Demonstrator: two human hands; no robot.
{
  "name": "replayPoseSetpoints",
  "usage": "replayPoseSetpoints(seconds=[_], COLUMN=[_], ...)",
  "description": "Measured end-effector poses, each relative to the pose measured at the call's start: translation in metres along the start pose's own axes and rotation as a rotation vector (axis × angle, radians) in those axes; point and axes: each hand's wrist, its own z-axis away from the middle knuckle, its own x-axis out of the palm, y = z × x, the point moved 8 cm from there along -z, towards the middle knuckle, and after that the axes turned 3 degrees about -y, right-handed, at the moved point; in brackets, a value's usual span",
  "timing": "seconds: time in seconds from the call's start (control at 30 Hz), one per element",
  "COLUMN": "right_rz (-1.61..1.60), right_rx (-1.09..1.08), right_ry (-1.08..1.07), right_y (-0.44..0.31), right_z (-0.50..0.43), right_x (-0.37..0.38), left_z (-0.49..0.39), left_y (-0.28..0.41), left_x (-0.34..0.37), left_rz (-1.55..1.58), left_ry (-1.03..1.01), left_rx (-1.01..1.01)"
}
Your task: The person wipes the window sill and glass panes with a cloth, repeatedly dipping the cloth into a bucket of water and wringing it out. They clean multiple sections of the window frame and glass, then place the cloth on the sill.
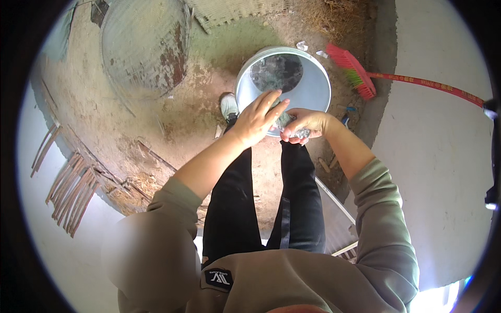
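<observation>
My right hand is closed around a wet-looking, grey-green wad, perhaps a rag; its exact kind is unclear. Part of the wad bulges out below the fingers. My left hand lies over the wad's other end, fingers stretched out and slightly apart, with grey material showing between them. Both hands are above the near rim of a round, pale blue-grey bucket. Dark liquid with cloudy patches appears at the bucket's bottom. The hands hide part of the near rim.
A red broom leans against the right wall. Beyond the bucket lie straw and white scraps. A large round woven tray rests at upper left. Wooden slats stand at left, and a framed panel is behind my right leg.
</observation>
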Motion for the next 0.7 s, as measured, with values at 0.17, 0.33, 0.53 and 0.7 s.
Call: replayPoseSetpoints(seconds=[0.17,0.33,0.53,0.7], right_rz=[0.444,1.071,1.396,1.474], right_rx=[0.101,-0.098,-0.076,-0.36], right_ry=[0.406,0.843,1.108,1.266], right_y=[-0.003,-0.037,-0.036,-0.038], right_z=[-0.013,-0.019,-0.015,0.01], right_x=[-0.024,-0.036,-0.038,-0.002], left_z=[-0.018,-0.029,-0.025,-0.016], left_y=[-0.036,-0.052,-0.057,-0.044], left_x=[0.032,0.046,0.065,0.048], left_rz=[-0.025,-0.064,0.141,0.269], left_ry=[-0.354,-0.585,-0.729,-0.562], left_rx=[-0.053,-0.239,-0.546,-0.597])
